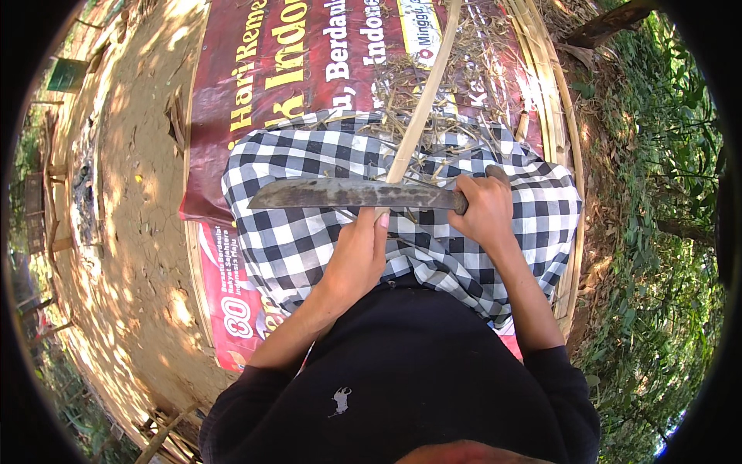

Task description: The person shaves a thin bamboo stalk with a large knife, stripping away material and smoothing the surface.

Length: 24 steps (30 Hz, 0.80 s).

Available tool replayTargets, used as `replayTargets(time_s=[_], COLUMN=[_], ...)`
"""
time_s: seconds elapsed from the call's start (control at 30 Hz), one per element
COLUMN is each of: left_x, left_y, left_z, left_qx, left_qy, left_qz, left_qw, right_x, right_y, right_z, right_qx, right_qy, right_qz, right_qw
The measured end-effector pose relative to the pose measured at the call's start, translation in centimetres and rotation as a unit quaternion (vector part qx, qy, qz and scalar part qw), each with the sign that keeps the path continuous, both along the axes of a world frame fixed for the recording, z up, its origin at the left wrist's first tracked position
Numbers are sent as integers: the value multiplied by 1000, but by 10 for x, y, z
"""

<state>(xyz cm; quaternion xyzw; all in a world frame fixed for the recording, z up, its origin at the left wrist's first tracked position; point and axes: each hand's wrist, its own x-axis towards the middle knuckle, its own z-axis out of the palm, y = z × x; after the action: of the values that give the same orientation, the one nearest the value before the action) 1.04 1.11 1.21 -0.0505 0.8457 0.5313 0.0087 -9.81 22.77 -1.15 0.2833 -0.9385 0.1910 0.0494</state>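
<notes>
Hands apart: right hand [485, 209] on machete, left hand [357, 251] on pale strip

Right hand is wrapped around the handle of the machete [348, 194]. Butt of the handle pokes out just beyond that fist. Blade runs leftward from the fist, nearly level, past the left hand, tip well out to its left. Metal is dark and blotchy.

Left hand is clamped on the near end of the pale strip [423, 108], thumb on its right side, fingers partly hidden. Strip goes away from that hand, leaning right, passing under the blade just ahead of the fingertips. From where I stand, can't tell if the edge is biting in or only resting.

Below both hands: black-and-white checkered cloth [525, 185] spread over the lap, rumpled between the wrists. Shavings [444, 124] scattered ahead of the hands, on cloth and on the red printed banner [209, 124] beyond it. Long pale slats [553, 93] lie along the banner's side, out right of the right hand. Black shirt [402, 363] behind the hands, white patch [341, 400] on its front. Bare dirt [139, 155] far left, green plants [665, 155] far right.
</notes>
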Motion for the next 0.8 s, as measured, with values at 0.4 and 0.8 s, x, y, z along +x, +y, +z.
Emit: replayTargets(time_s=[0.4,0.8], left_x=[41,-19], left_y=[-6,-27], left_z=[-8,14], left_qx=[100,358], left_qy=[-70,-188], left_qz=[-3,27], left_qw=[992,914], right_x=[-94,21], right_y=[79,0], right_z=[18,9], right_qx=[80,-113], right_qy=[-47,52], right_qz=[-418,-24], right_qw=[904,992])
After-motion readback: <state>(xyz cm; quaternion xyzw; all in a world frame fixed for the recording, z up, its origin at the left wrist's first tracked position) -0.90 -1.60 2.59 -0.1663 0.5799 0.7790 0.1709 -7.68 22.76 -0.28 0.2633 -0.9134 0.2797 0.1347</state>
